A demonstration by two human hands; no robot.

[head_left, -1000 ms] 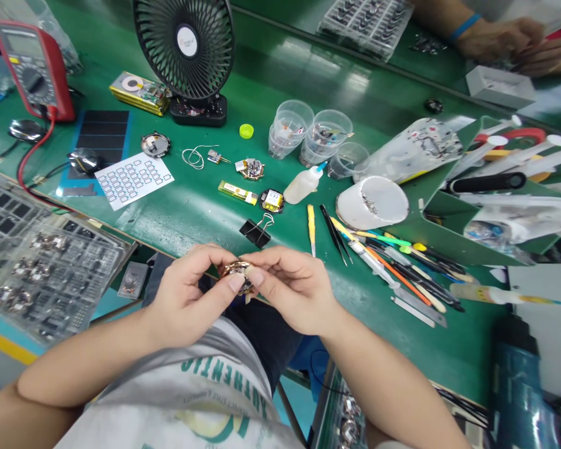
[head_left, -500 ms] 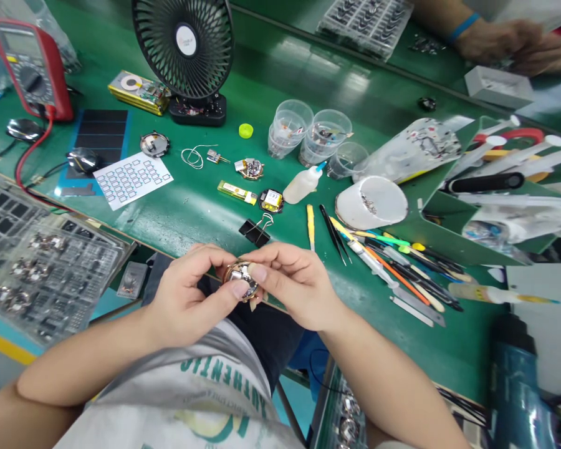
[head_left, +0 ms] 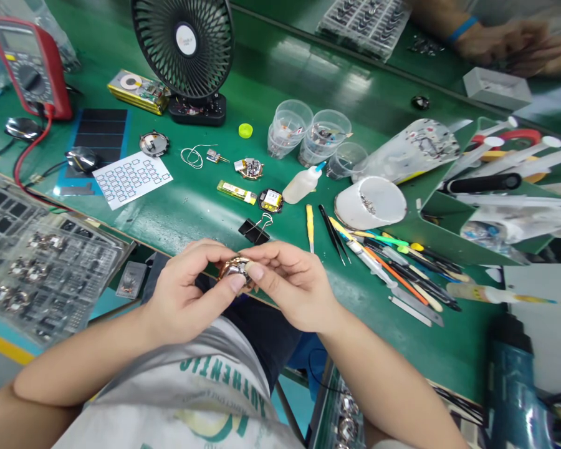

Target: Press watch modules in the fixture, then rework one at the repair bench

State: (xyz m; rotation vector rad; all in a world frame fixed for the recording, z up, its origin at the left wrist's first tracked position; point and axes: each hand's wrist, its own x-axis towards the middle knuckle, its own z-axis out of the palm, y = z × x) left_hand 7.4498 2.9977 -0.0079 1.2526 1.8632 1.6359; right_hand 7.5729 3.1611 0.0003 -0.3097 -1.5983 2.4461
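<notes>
Between my two hands, just over the bench's front edge, is a round watch case (head_left: 234, 267) with a gold-coloured rim and electronic parts inside. My left hand (head_left: 194, 287) grips its left side, the thumb pressed on the inside face. From the right, my right hand (head_left: 290, 284) pinches the same case with thumb and fingers. The fingers hide much of its edge. Just beyond my hands lie a black binder clip (head_left: 254, 231), a round module with a yellow battery (head_left: 271, 200) and another small round watch assembly (head_left: 250, 168).
A black fan (head_left: 184, 47) and a red multimeter (head_left: 30, 72) stand at the back left. Plastic cups (head_left: 325, 134), a glue bottle (head_left: 303, 186) and tweezers (head_left: 334, 234) are to the right, beside several tools. Trays of parts (head_left: 70, 280) sit lower left. Across the bench are a co-worker's hands (head_left: 509, 47).
The watch case has tilted in my hands, so its inside shows less and its gold rim more. Both hands keep their grip and have barely shifted.
</notes>
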